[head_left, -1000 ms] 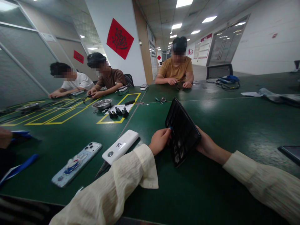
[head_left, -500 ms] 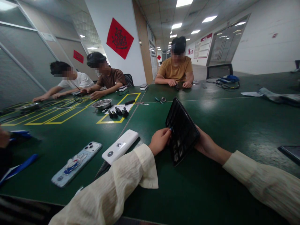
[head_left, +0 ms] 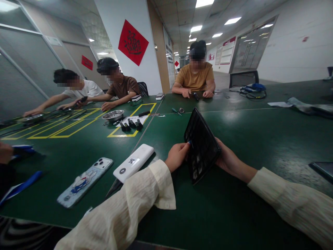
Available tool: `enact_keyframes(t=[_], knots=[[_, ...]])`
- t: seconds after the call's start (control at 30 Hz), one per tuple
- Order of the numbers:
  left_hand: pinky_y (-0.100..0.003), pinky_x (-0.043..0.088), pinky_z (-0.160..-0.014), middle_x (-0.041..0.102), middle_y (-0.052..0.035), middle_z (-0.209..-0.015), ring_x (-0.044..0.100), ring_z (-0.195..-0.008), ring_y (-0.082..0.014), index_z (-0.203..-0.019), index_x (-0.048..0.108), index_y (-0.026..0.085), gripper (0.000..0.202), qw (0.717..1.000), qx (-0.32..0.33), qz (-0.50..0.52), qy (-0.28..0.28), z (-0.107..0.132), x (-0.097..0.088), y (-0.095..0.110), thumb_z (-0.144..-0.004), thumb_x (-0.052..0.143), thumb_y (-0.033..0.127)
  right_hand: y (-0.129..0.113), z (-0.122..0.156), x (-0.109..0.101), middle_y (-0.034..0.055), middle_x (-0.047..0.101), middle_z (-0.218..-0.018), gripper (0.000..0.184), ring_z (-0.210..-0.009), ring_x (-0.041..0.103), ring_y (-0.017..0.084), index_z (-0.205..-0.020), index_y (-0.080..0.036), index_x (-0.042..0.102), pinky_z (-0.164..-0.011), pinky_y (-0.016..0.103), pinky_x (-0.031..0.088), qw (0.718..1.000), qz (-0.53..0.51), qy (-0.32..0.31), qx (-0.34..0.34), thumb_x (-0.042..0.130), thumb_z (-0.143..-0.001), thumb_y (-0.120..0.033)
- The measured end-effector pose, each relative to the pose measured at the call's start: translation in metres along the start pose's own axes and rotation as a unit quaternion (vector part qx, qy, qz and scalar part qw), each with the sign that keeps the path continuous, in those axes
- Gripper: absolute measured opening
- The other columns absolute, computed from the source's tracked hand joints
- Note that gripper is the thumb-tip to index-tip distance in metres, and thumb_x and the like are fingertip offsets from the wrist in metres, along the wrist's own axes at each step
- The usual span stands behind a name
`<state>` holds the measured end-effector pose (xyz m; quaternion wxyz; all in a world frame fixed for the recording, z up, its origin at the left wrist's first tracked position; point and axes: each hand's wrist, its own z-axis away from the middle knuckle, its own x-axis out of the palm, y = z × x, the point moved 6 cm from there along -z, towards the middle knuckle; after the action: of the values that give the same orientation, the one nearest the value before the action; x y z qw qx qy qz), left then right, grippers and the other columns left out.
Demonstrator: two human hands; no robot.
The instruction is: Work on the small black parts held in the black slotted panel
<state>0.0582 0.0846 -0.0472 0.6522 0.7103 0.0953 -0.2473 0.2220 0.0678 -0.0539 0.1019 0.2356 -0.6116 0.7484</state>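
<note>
A black tablet (head_left: 201,147) is held up on a slant above the green table (head_left: 249,215), its dark screen turned toward the left. My left hand (head_left: 177,156) grips its near left edge, the thumb lying on the screen side; the other fingers are partly out of sight. On the far side, my right hand (head_left: 229,158) wraps behind the tablet, and its fingertips are hidden by it. To the left of my left forearm lie a white power bank (head_left: 134,162) marked 26 and a phone in a cartoon case (head_left: 84,182).
A metal bowl (head_left: 114,115) and several short black cylindrical parts (head_left: 131,124) stand near yellow tape outlines. Three people sit across the table, one in a tan shirt (head_left: 195,78) opposite. At left is another person's hand (head_left: 5,152); a dark flat device (head_left: 322,170) lies at right.
My hands and the tablet hold almost still. Across the table, the person in white reaches farther left, and the tan-shirted person's hand has come off the small black object.
</note>
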Motion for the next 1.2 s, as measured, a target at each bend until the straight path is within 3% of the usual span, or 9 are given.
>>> enact_keyframes(t=[0.27,0.6,0.8,1.07,1.2], knots=[[-0.023,0.028,-0.045,0.043,0.0020,-0.046,0.041,-0.043,-0.0099,-0.054,0.040,0.018,0.053,1.000,-0.004,-0.020,0.002,0.001,0.001,0.003,-0.082,0.027,0.060,0.001,0.001,0.000,-0.0017,0.060,-0.079,0.021,-0.063,0.054,0.015,-0.099,-0.031,0.055,-0.050,0.027,0.041,1.000,-0.001,0.000,0.002,0.051,-0.080,-0.038],[-0.022,0.030,-0.050,0.043,0.0028,-0.056,0.041,-0.053,-0.0106,-0.066,0.047,0.017,0.041,0.996,0.058,-0.052,0.038,0.005,-0.005,0.016,-0.085,0.033,0.051,-0.002,0.004,0.003,-0.0030,0.054,-0.073,0.021,-0.060,0.051,0.014,-0.101,-0.032,0.051,-0.049,0.026,0.042,1.000,-0.001,0.015,0.013,0.048,-0.081,-0.034],[-0.022,0.029,-0.048,0.043,0.0013,-0.056,0.041,-0.052,-0.0111,-0.067,0.052,0.015,0.050,0.999,0.032,-0.030,0.029,0.002,-0.003,0.010,-0.084,0.029,0.056,-0.003,0.005,0.007,-0.0039,0.053,-0.072,0.023,-0.055,0.049,0.012,-0.104,-0.032,0.048,-0.049,0.025,0.043,1.000,0.005,0.009,0.025,0.047,-0.081,-0.032],[-0.021,0.032,-0.049,0.044,0.0018,-0.056,0.043,-0.053,-0.0111,-0.064,0.048,0.017,0.037,0.999,0.028,-0.027,0.017,0.002,-0.004,0.008,-0.083,0.034,0.045,-0.002,0.003,0.002,-0.0014,0.058,-0.079,0.023,-0.062,0.053,0.016,-0.102,-0.033,0.053,-0.049,0.027,0.042,1.000,0.012,0.000,0.004,0.050,-0.080,-0.037],[-0.022,0.028,-0.046,0.041,0.0024,-0.052,0.041,-0.048,-0.0102,-0.059,0.044,0.017,0.042,1.000,0.002,0.001,0.017,0.001,-0.001,0.002,-0.081,0.033,0.051,-0.002,0.004,0.003,-0.0017,0.059,-0.078,0.022,-0.065,0.055,0.016,-0.101,-0.032,0.052,-0.051,0.028,0.044,1.000,0.006,0.009,0.010,0.051,-0.080,-0.035]])
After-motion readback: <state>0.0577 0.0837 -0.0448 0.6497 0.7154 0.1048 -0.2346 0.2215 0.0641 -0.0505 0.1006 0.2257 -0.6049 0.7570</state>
